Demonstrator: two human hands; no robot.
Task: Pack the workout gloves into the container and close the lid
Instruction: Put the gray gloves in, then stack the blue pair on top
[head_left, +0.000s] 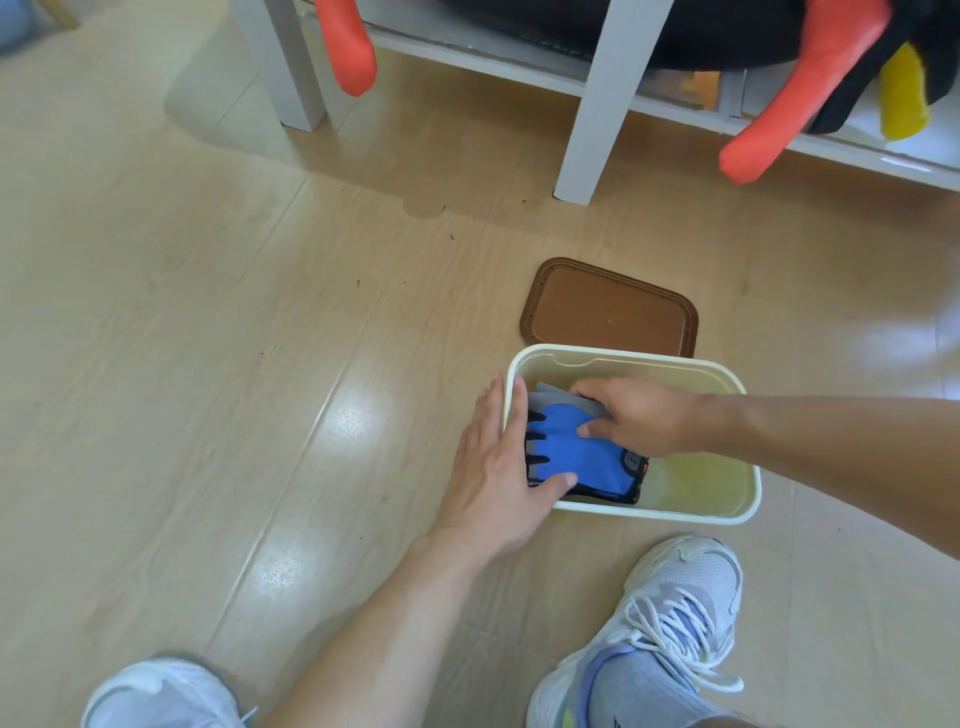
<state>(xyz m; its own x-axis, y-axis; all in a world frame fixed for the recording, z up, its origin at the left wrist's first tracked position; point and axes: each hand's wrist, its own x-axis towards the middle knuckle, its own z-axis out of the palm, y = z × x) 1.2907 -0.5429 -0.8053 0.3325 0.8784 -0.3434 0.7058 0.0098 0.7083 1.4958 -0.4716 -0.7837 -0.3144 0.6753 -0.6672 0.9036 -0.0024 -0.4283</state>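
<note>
A cream plastic container (701, 512) stands on the wooden floor without its lid. Blue, black and grey workout gloves (582, 457) lie in its left half. My right hand (639, 415) reaches in from the right and rests on the gloves, thumb and fingers pressed on the blue fabric. My left hand (498, 467) lies flat against the container's left rim, its thumb hooked over the edge and touching the gloves. The brown lid (610, 309) lies flat on the floor just behind the container.
White table legs (597, 104) and a low shelf stand behind the lid, with orange fabric (795, 98) hanging down. My two white sneakers (675, 623) are on the floor at the front. Open floor stretches to the left.
</note>
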